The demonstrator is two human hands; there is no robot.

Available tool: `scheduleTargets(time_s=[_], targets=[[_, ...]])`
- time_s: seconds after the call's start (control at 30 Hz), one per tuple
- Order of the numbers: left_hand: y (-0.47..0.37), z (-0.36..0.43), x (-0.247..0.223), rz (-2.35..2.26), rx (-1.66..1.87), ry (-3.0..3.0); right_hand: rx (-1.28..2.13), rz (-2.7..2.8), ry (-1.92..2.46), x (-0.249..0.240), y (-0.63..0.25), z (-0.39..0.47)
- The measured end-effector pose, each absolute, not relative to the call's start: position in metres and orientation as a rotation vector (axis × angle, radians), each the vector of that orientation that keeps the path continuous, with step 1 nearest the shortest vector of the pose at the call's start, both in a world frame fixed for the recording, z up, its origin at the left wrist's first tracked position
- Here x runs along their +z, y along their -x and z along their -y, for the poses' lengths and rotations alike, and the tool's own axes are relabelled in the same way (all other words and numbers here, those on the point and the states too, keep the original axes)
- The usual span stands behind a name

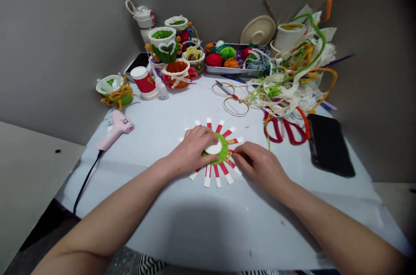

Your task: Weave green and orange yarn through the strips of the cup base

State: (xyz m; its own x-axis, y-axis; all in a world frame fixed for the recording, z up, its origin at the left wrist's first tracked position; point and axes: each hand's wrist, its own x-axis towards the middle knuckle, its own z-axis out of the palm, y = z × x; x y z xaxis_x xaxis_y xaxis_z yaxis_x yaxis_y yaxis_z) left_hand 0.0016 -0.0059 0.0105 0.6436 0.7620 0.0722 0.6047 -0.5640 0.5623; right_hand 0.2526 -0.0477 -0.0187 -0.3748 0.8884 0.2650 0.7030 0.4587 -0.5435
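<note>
Spread-out paper cup (213, 147) lies flat on the bench (208, 231), left hand (197, 147) pressing its green ring seemingly for steadiness, right hand's (256, 163) grip pinching a strip right of it.

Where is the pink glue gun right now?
In the head view, the glue gun lies on the left side of the table, just below the small green pot with the orange bow.
</note>
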Motion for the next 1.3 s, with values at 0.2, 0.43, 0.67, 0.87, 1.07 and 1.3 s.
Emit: scheduleTargets(time_s=[0.2,0.43,0.67,0.87,1.07,1.3], targets=[[0.006,0.003,0.014,-0.816,0.459,-2.396,0.461,2.277,1.002,-0.012,-0.251,0.053],[0.003,0.002,0.008,-0.833,0.36,-2.334,0.477,2.315,1.005,-0.011,-0.251,0.056],[0.003,0.003,0.01,-0.831,0.355,-2.314,0.488,2.39,1.013,0.0,-0.255,0.06],[0.004,0.002,0.009,-0.843,0.341,-2.315,0.453,2.538,0.896,0.01,-0.263,0.064],[0.005,0.002,0.007,-0.851,0.337,-2.297,0.57,2.713,0.858,0.018,-0.271,0.066],[0.005,0.002,0.007,-0.834,0.351,-2.301,0.617,2.831,0.889,0.019,-0.274,0.072]])
